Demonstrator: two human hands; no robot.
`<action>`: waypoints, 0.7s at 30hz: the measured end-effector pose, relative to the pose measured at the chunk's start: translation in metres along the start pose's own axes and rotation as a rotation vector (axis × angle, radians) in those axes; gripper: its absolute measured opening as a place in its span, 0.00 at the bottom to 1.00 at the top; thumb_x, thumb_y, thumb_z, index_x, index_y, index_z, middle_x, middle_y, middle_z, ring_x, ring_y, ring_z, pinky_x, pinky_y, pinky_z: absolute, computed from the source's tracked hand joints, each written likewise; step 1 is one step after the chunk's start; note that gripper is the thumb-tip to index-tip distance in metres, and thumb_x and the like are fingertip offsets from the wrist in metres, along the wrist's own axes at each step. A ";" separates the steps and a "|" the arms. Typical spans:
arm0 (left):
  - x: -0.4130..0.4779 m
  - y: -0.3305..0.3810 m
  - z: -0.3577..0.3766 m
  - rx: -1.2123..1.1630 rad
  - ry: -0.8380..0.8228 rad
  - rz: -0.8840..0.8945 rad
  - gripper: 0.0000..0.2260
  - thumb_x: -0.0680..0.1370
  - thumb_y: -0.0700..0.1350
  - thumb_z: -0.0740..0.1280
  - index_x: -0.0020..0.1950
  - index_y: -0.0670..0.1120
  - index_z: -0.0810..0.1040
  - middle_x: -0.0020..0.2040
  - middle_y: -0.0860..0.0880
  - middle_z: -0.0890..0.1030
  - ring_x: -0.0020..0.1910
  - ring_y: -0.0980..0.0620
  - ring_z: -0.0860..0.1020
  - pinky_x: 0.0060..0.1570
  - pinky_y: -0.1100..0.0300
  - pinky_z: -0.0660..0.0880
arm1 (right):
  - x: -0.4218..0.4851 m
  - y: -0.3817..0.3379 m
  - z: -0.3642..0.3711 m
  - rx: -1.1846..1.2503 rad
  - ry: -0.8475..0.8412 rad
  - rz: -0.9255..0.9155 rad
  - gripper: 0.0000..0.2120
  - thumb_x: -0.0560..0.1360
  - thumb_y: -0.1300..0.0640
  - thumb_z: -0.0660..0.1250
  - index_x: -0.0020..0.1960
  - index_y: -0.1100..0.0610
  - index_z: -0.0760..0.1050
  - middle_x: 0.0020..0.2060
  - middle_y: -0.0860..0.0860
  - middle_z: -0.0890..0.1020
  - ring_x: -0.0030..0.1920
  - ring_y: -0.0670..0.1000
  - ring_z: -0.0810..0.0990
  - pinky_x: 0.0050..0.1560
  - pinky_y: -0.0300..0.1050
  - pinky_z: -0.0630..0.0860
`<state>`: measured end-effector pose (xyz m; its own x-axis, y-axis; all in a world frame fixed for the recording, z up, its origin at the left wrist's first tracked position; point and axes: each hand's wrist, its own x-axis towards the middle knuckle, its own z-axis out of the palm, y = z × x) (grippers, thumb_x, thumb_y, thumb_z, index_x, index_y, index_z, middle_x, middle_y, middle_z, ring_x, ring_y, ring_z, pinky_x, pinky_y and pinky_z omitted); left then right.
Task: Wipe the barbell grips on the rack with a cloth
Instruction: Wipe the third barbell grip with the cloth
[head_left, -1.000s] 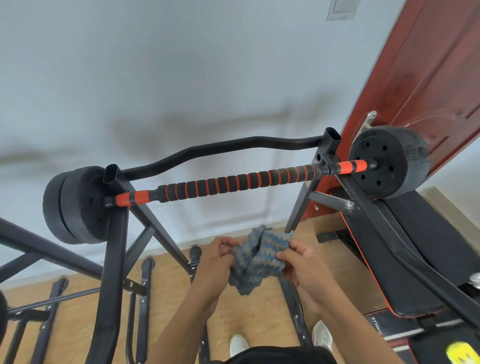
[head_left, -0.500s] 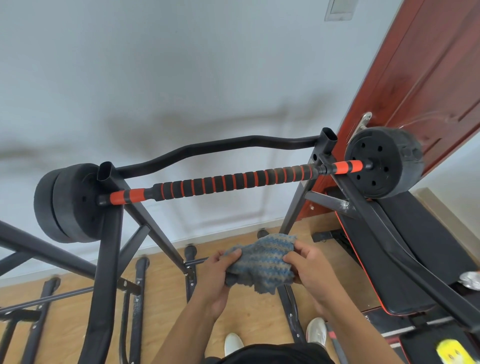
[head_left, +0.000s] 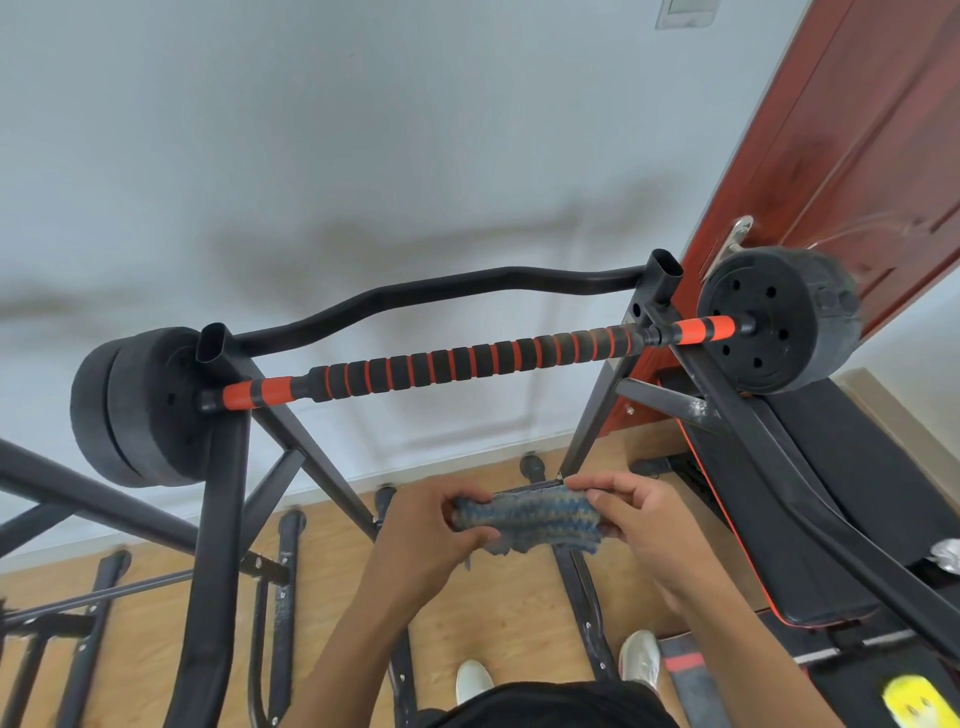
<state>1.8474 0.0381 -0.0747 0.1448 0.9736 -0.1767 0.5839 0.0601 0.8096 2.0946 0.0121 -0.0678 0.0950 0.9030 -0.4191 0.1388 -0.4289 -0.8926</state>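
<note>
A barbell (head_left: 467, 358) with a black-and-orange ribbed foam grip lies across the black rack (head_left: 218, 467), with black weight plates on both ends. Well below the bar, I hold a grey-blue knitted cloth (head_left: 524, 517) folded into a narrow horizontal strip. My left hand (head_left: 431, 535) pinches its left end and my right hand (head_left: 639, 525) pinches its right end. The cloth is apart from the bar.
A black bench with orange trim (head_left: 831, 493) stands at the right, under the right plate (head_left: 779, 317). A red-brown door (head_left: 857, 156) is behind it. Rack legs and crossbars spread over the wooden floor (head_left: 493, 623). My white shoes (head_left: 472, 680) show at the bottom.
The cloth went from a loose bunch to a flattened, folded strip stretched between both hands. My view has shifted slightly; the barbell has not moved.
</note>
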 end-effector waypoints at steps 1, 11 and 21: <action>0.001 0.001 -0.001 0.055 0.014 0.030 0.09 0.72 0.48 0.80 0.50 0.58 0.86 0.45 0.62 0.82 0.46 0.64 0.78 0.43 0.70 0.75 | -0.001 -0.002 -0.002 -0.004 -0.026 -0.008 0.10 0.81 0.62 0.66 0.56 0.53 0.84 0.47 0.51 0.88 0.51 0.53 0.86 0.51 0.47 0.82; 0.009 0.015 -0.024 -0.260 -0.139 -0.005 0.04 0.82 0.44 0.69 0.47 0.49 0.80 0.42 0.51 0.82 0.40 0.53 0.79 0.40 0.60 0.77 | -0.005 -0.025 -0.009 -0.419 0.060 -0.272 0.02 0.73 0.49 0.76 0.43 0.44 0.83 0.38 0.41 0.84 0.38 0.40 0.80 0.39 0.33 0.74; 0.005 0.026 -0.023 -0.460 -0.198 -0.126 0.21 0.80 0.60 0.67 0.53 0.42 0.72 0.46 0.43 0.80 0.45 0.47 0.80 0.48 0.45 0.79 | -0.007 -0.036 -0.003 -0.102 -0.076 -0.221 0.06 0.84 0.49 0.61 0.52 0.50 0.73 0.41 0.60 0.81 0.41 0.58 0.80 0.52 0.65 0.78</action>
<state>1.8449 0.0499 -0.0419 0.2705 0.8949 -0.3550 0.2012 0.3081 0.9299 2.0921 0.0214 -0.0327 -0.0226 0.9728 -0.2307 0.2466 -0.2182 -0.9442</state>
